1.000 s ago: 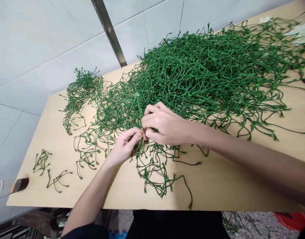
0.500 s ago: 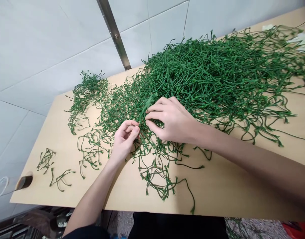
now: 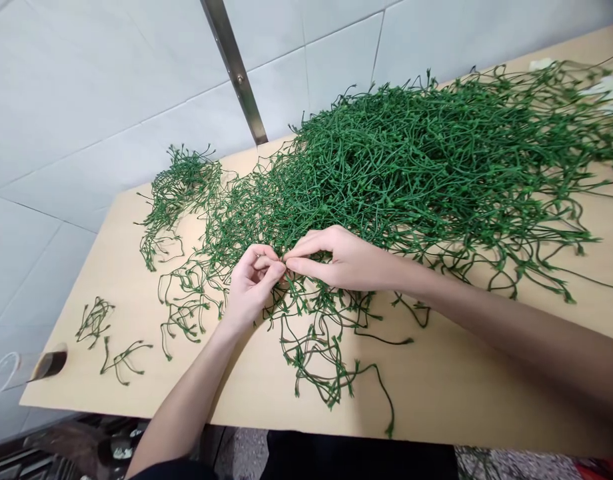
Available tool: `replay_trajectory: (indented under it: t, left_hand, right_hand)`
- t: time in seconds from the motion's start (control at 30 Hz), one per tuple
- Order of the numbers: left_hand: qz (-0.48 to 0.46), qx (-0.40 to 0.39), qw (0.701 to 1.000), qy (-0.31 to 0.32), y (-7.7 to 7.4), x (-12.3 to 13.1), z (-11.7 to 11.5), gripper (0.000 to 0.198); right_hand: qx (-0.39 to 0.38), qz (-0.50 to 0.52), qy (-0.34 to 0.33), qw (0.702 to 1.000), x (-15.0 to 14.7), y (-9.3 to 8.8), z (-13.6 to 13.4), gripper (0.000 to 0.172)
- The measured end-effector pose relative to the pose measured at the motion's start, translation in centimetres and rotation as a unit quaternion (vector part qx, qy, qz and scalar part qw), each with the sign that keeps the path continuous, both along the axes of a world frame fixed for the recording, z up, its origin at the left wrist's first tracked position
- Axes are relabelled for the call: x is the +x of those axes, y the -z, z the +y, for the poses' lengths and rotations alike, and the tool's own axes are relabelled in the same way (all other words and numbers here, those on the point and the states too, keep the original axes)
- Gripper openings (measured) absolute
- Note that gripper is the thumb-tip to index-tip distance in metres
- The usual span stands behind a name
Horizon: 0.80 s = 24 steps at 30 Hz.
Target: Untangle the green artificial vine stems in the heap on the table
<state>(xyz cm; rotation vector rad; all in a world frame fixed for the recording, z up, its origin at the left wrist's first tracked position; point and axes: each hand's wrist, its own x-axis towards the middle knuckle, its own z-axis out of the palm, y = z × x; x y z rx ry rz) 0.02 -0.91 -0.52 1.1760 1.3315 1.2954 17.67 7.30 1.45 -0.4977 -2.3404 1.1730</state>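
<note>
A large heap of thin green plastic stems [image 3: 426, 153], with small forked tips, covers the middle and right of the table. At its front edge my left hand [image 3: 254, 280] is closed in a pinch, thumb against the fingers. My right hand [image 3: 331, 260] comes in from the right, its thumb and forefinger pinched against the left fingertips. Whatever sits between the fingertips is too small to make out. Beneath and around both hands lie loose stems, and a looser cluster [image 3: 321, 367] spreads toward the table's front edge.
A clear plastic cup [image 3: 31, 370] with dark liquid stands at the table's left end. Small bunches of stems [image 3: 94, 323] lie near it, and a separate pile [image 3: 181, 180] sits by the tiled wall. A metal strip [image 3: 239, 77] runs down that wall to the wooden table [image 3: 436, 393].
My right hand has moved down and left from over the heap, its fingers now closed at the left fingertips. A fuzzy green piece beside it is no longer visible. The left hand stays nearly still.
</note>
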Motion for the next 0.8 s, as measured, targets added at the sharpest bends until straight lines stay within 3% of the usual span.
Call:
replay_trajectory:
  t: [0.27, 0.4, 0.53, 0.8]
  left_hand:
    - [0.060, -0.014, 0.998, -0.019, -0.39, 0.35, 0.04, 0.032]
    - [0.079, 0.009, 0.997, -0.025, -0.56, 0.65, -0.13, 0.024]
    - [0.085, 0.019, 0.996, -0.014, -0.86, 0.87, -0.18, 0.024]
    - [0.030, -0.049, 0.998, 0.031, -0.50, 0.72, -0.06, 0.030]
  right_hand:
    - [-0.074, -0.012, 0.047, 0.996, 0.02, 0.03, 0.08, 0.018]
    - [-0.116, -0.042, 0.002, 0.992, -0.01, -0.01, 0.27, 0.022]
    - [-0.069, -0.041, -0.031, 0.996, 0.27, -0.29, 0.44, 0.024]
    - [-0.067, -0.068, 0.070, 0.993, -0.06, -0.34, -0.03, 0.012]
